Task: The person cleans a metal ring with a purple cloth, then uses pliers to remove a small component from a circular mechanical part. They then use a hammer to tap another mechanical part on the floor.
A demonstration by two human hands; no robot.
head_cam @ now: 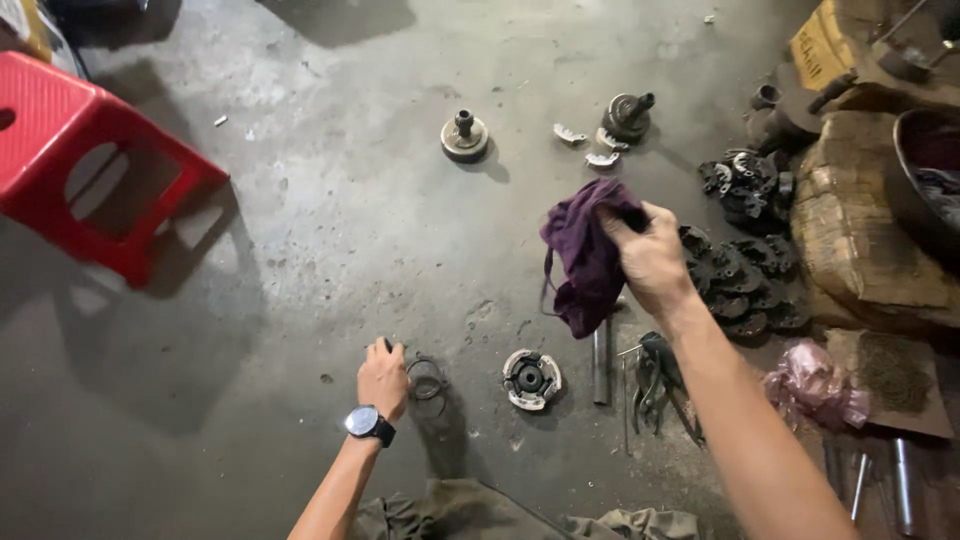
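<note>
1. Concrete floor [330,230], grey and oil-stained, parts scattered across it.
2. Right hand [650,255]: raised above the floor, fist clamped on a bunched purple rag [585,255]; rag hangs down from the grip.
3. Left hand [383,377]: low at the floor, wristwatch [368,424] on the wrist, fingers curled together on something small and dark. Can't tell what it is.
4. Thin dark ring [427,378] lies on the floor just beside the left hand.
5. Round clutch-like part [531,379] sits right of the ring, between the two arms.
6. Metal rod [600,362] and dark pliers [660,385] lie below the rag.
7. Pile of dark metal parts [745,270] sits right of the right hand, next to worn cardboard boxes [860,240].
8. Two round shaft assemblies, one [465,135] and another [628,115], stand at the far side.
9. Red plastic stool [85,165] far left, well apart from both hands.
10. Pink plastic bag [815,385] lower right.
</note>
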